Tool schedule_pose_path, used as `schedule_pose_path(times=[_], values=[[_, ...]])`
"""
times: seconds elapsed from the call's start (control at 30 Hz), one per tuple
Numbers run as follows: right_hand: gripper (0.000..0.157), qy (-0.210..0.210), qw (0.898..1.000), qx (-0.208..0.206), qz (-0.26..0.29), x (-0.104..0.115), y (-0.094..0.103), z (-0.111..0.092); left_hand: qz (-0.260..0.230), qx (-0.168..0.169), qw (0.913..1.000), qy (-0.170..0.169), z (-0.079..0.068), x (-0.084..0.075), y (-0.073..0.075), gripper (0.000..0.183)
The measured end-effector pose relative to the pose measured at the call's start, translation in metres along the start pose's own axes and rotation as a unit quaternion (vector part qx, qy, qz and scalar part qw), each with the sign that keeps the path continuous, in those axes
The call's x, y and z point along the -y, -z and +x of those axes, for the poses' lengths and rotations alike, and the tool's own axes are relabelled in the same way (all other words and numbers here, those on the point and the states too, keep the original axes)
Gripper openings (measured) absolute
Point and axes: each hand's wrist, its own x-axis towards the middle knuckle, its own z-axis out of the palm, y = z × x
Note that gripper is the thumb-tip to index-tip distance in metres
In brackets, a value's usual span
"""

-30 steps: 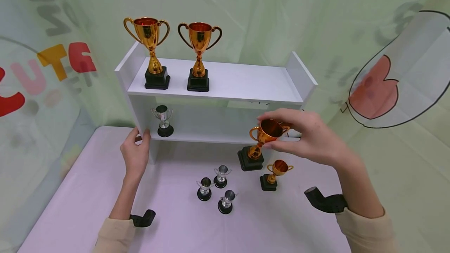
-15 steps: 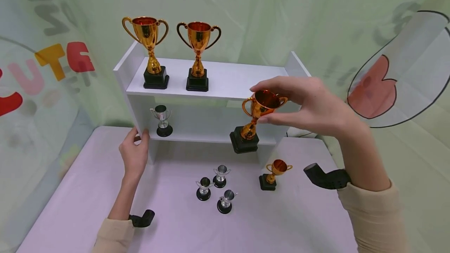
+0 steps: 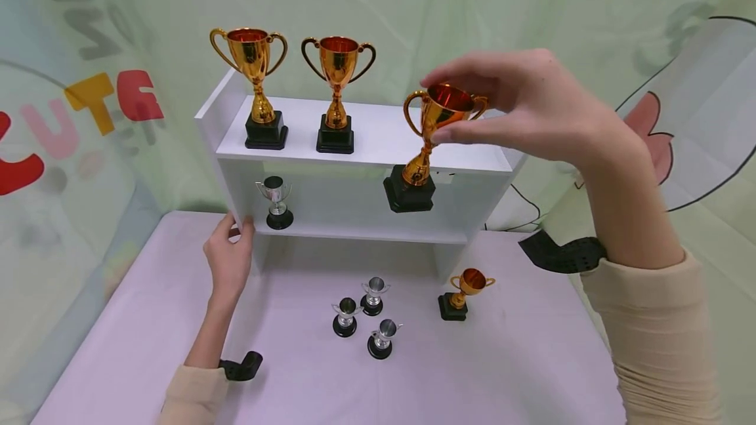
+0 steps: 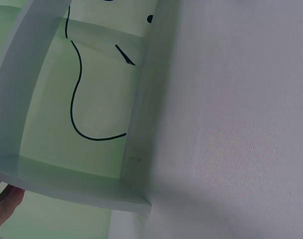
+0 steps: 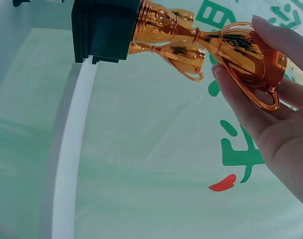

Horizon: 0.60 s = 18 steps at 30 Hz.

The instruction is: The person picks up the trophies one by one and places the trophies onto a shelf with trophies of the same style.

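Observation:
My right hand [image 3: 520, 107] pinches a gold trophy cup [image 3: 440, 113] by its bowl, thumb in front and fingers behind. The cup leans, its black square base [image 5: 104, 30] hanging in front of the upper board of a white two-tier shelf [image 3: 354, 237]. On that upper board stand two more gold trophy cups, one at the left [image 3: 251, 58] and one near the middle [image 3: 336, 64]. A small silver trophy cup [image 3: 275, 199] is on the lower board. My left hand [image 3: 229, 258] grips the shelf's left side panel; its fingers [image 4: 7, 206] show at the panel's edge.
Several small trophy cups stand on the white-clothed table [image 3: 319, 385]: a gold one [image 3: 466, 284] by the shelf's right foot and silver ones [image 3: 346, 310] in front. A green printed curtain [image 3: 449, 18] hangs behind. A dark cable [image 3: 525, 202] lies right of the shelf.
My right hand has lifted the gold trophy cup from just above the table, past the lower board, to the height of the upper board. My left hand stays on the side panel.

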Motion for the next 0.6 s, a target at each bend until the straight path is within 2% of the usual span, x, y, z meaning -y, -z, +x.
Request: schedule_pose_path(times=[0.17, 0.33, 0.6], values=[[0.048, -0.036, 0.999, -0.014, -0.028, -0.002, 0.007, 0.014, -0.001, 0.000, 1.0000, -0.006, 0.001, -0.001, 0.001, 0.023], [0.048, -0.083, 0.996, -0.027, 0.006, -0.008, 0.010, 0.026, 0.002, -0.003, 1.0000, -0.008, 0.001, -0.001, 0.000, 0.024], [0.050, -0.111, 0.992, -0.041, 0.039, -0.020, 0.005, 0.048, 0.008, -0.007, 0.9999, -0.002, 0.000, -0.001, 0.000, 0.024]])
